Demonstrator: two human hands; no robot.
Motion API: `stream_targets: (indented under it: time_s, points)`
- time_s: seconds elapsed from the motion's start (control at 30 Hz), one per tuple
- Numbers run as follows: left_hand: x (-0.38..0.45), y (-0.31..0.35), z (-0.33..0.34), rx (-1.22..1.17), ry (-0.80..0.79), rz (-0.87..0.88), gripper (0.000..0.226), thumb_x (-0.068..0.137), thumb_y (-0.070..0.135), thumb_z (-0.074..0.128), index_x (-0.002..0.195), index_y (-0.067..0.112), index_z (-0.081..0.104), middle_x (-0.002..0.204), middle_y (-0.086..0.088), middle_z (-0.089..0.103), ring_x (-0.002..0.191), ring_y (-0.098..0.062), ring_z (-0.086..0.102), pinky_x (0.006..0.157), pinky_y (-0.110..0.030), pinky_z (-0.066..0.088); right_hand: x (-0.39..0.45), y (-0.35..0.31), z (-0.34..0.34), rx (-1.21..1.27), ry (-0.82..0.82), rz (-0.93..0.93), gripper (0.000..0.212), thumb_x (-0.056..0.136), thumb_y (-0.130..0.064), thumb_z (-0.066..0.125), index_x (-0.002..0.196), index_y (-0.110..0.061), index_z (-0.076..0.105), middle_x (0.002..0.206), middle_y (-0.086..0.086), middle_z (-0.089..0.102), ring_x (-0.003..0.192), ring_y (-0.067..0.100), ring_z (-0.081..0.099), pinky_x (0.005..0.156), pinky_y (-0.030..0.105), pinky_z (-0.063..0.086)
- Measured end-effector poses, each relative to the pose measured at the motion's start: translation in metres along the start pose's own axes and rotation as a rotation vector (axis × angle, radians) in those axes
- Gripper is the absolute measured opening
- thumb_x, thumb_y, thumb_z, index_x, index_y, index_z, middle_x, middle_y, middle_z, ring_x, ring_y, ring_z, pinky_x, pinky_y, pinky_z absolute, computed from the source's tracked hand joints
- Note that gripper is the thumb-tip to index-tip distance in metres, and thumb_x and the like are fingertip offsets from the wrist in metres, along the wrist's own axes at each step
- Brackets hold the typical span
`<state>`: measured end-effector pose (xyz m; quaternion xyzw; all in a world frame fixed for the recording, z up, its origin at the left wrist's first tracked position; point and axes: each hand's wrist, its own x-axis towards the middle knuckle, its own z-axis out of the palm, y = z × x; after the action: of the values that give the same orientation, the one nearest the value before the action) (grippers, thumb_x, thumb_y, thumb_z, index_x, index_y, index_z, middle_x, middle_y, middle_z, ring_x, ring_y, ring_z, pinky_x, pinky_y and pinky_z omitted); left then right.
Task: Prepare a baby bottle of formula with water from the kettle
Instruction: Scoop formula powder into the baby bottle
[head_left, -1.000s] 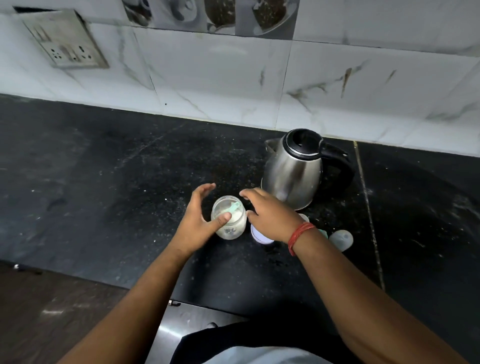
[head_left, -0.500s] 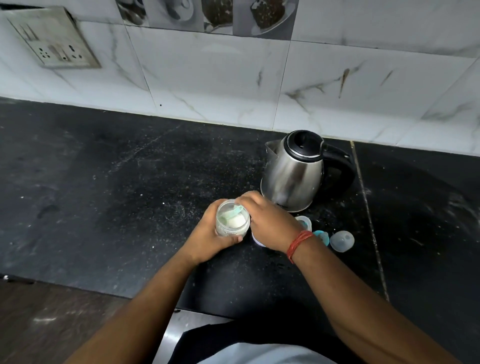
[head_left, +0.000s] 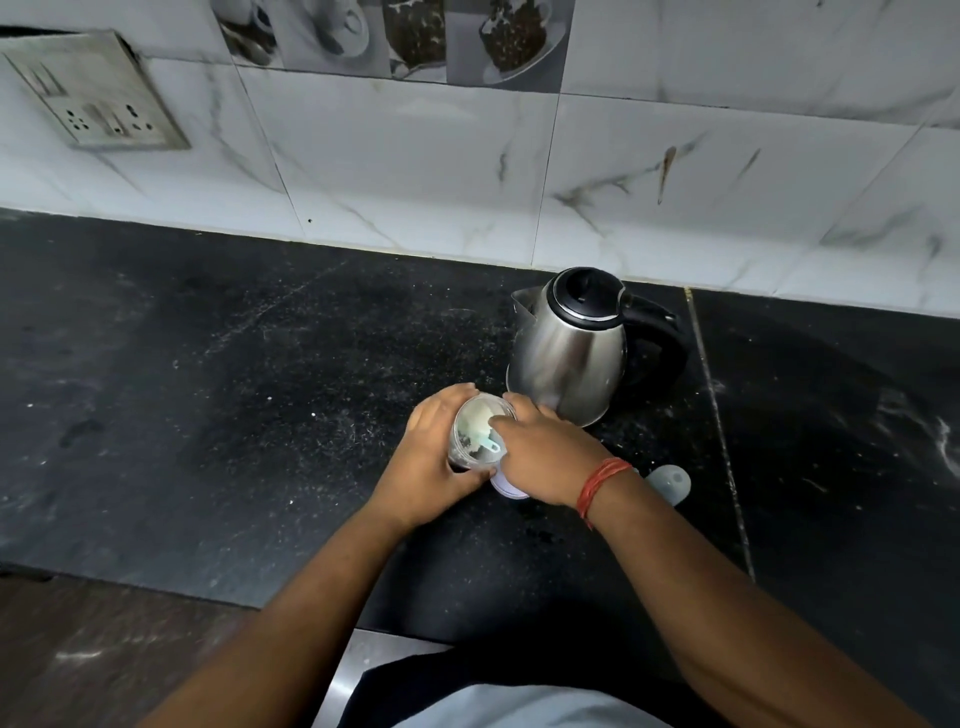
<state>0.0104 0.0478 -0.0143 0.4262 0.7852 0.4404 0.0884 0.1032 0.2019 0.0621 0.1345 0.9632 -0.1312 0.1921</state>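
Note:
My left hand (head_left: 423, 467) is wrapped around a clear formula jar (head_left: 470, 441), which tilts toward me with white powder inside. A teal scoop (head_left: 491, 446) lies in the jar's mouth. My right hand (head_left: 550, 457) reaches over the rim, its fingertips pinched on the scoop. A pale round object (head_left: 506, 486), partly hidden under my right hand, stands just right of the jar. The steel kettle (head_left: 571, 348) with a black lid and handle stands behind my hands, lid shut. A clear bottle cap (head_left: 670, 480) lies to the right of my wrist.
The black stone counter (head_left: 234, 395) stretches left and right, dusted with specks. A tiled wall (head_left: 415, 166) runs along the back, with a socket plate (head_left: 98, 98) at upper left. The counter's front edge is near my body.
My left hand closed around the jar and tilted it toward me. My right hand moved from beside the jar to its mouth, and the scoop now points toward the near rim.

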Motion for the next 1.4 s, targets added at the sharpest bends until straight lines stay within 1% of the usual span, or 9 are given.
stream_targets:
  time_s: [0.1, 0.27, 0.37, 0.53, 0.8, 0.97, 1.13, 1.23, 1.4]
  points:
    - [0.000, 0.002, 0.002, 0.051, 0.059, 0.033, 0.087, 0.076, 0.031, 0.088, 0.149, 0.020, 0.041, 0.154, 0.012, 0.040, 0.143, -0.003, 0.031, 0.117, -0.012, 0.021, -0.006, 0.001, -0.005, 0.106, 0.030, 0.045, 0.050, 0.095, -0.028, 0.050, 0.145, -0.024, 0.047, 0.166, 0.008, 0.016, 0.149, 0.034, 0.023, 0.117, 0.048, 0.032]
    - [0.006, 0.017, 0.001, 0.152, 0.137, 0.123, 0.080, 0.079, 0.034, 0.082, 0.146, 0.012, 0.046, 0.153, -0.003, 0.045, 0.142, -0.016, 0.036, 0.121, -0.024, 0.025, -0.012, -0.004, -0.003, 0.344, 0.078, 0.082, 0.043, 0.090, -0.027, 0.049, 0.132, -0.029, 0.060, 0.142, 0.001, 0.046, 0.127, 0.027, 0.050, 0.106, 0.045, 0.045]
    - [0.007, 0.023, 0.006, 0.161, 0.142, 0.124, 0.083, 0.078, 0.030, 0.087, 0.147, 0.012, 0.046, 0.154, -0.002, 0.044, 0.142, -0.019, 0.037, 0.121, -0.030, 0.028, -0.018, -0.001, -0.008, 0.302, 0.208, 0.073, 0.043, 0.087, -0.021, 0.057, 0.130, -0.022, 0.059, 0.132, 0.001, 0.048, 0.118, 0.026, 0.055, 0.095, 0.039, 0.050]
    - [0.003, 0.023, 0.012, 0.127, 0.160, 0.078, 0.086, 0.076, 0.031, 0.088, 0.147, 0.012, 0.045, 0.155, -0.002, 0.043, 0.143, -0.023, 0.039, 0.120, -0.021, 0.024, -0.037, -0.002, -0.022, 0.115, 0.481, -0.043, 0.037, 0.082, -0.010, 0.063, 0.118, -0.016, 0.063, 0.117, 0.000, 0.047, 0.097, 0.025, 0.059, 0.069, 0.030, 0.043]
    - [0.000, 0.028, 0.014, 0.186, 0.158, 0.173, 0.084, 0.077, 0.027, 0.088, 0.147, 0.011, 0.045, 0.154, -0.004, 0.044, 0.143, -0.025, 0.040, 0.122, -0.035, 0.030, -0.035, -0.009, -0.025, -0.223, 0.155, -0.158, 0.033, 0.093, -0.024, 0.057, 0.125, -0.020, 0.065, 0.125, 0.002, 0.061, 0.104, 0.031, 0.066, 0.072, 0.035, 0.041]
    - [0.000, 0.035, 0.016, 0.274, 0.158, 0.272, 0.085, 0.075, 0.025, 0.089, 0.146, 0.014, 0.044, 0.154, -0.005, 0.046, 0.143, -0.030, 0.039, 0.122, -0.043, 0.033, -0.026, -0.018, -0.031, -0.309, -0.027, -0.045, 0.030, 0.097, -0.021, 0.057, 0.127, -0.016, 0.064, 0.128, 0.007, 0.064, 0.117, 0.030, 0.062, 0.090, 0.039, 0.049]
    - [-0.003, 0.031, 0.015, 0.332, 0.136, 0.303, 0.082, 0.078, 0.032, 0.086, 0.147, 0.013, 0.046, 0.155, -0.005, 0.046, 0.146, -0.031, 0.038, 0.117, -0.051, 0.038, -0.026, -0.020, -0.028, -0.261, -0.126, -0.021, 0.023, 0.100, -0.025, 0.056, 0.117, -0.014, 0.067, 0.106, 0.006, 0.070, 0.078, 0.024, 0.057, 0.073, 0.033, 0.046]
    - [-0.005, 0.030, 0.013, 0.300, 0.154, 0.277, 0.082, 0.078, 0.031, 0.087, 0.147, 0.013, 0.046, 0.155, -0.005, 0.045, 0.145, -0.030, 0.038, 0.119, -0.049, 0.036, -0.027, -0.019, -0.026, -0.192, -0.085, -0.038, 0.023, 0.097, -0.021, 0.057, 0.113, -0.011, 0.069, 0.089, 0.004, 0.067, 0.077, 0.025, 0.060, 0.070, 0.032, 0.046]
    - [-0.004, 0.024, 0.006, 0.154, 0.196, 0.143, 0.082, 0.078, 0.035, 0.085, 0.145, 0.011, 0.046, 0.153, -0.002, 0.045, 0.142, -0.022, 0.040, 0.121, -0.027, 0.026, -0.031, -0.009, -0.029, -0.114, 0.227, -0.146, 0.028, 0.092, -0.021, 0.055, 0.115, -0.014, 0.069, 0.113, 0.004, 0.064, 0.100, 0.029, 0.063, 0.070, 0.032, 0.039]
